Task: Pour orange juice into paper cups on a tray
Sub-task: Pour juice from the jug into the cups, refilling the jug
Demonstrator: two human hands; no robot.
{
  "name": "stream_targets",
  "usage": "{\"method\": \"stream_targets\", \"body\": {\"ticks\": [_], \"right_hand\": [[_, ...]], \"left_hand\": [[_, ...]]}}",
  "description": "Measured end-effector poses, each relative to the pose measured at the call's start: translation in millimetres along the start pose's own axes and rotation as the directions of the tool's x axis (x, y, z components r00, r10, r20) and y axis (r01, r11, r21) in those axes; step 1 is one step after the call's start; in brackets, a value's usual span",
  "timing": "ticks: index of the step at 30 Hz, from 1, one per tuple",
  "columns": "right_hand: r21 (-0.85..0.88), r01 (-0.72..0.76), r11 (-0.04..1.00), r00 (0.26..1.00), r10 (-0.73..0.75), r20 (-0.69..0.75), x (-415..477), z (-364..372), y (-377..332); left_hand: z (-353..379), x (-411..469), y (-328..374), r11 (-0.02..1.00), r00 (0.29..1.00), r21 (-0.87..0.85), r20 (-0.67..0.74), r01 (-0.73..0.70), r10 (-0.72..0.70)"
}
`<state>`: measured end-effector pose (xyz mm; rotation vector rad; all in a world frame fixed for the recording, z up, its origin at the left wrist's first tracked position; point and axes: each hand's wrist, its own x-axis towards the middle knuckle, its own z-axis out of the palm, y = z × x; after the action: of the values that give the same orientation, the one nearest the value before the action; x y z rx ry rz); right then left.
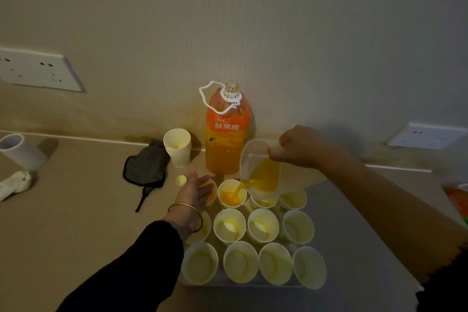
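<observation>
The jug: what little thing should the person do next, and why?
Probably tip the jug back upright with the right hand soon, then shift it right. Juice is streaming into the second back-row cup, which is already partly full, while the cup to its right looks unfilled.

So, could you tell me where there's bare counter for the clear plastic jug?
Bare beige counter lies between the dark grey cloth, white rag and black sleeve. The tray of white paper cups is packed, orange juice bottle behind.

Jug partly hides back cups; orange item cropped.
</observation>
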<state>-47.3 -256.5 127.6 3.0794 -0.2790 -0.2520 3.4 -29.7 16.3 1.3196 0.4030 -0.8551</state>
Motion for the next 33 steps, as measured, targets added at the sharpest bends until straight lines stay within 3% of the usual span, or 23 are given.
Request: {"method": "stream_targets", "body": {"ticks": [33], "right_hand": [[-0.007, -0.015, 1.0, 1.0, 0.015, 0.017, 0.2, 0.5, -2.7]], "left_hand": [[0.6, -4.7, 3.6, 1.0, 1.0, 0.006, 0.014, 0.027, -0.027]]}}
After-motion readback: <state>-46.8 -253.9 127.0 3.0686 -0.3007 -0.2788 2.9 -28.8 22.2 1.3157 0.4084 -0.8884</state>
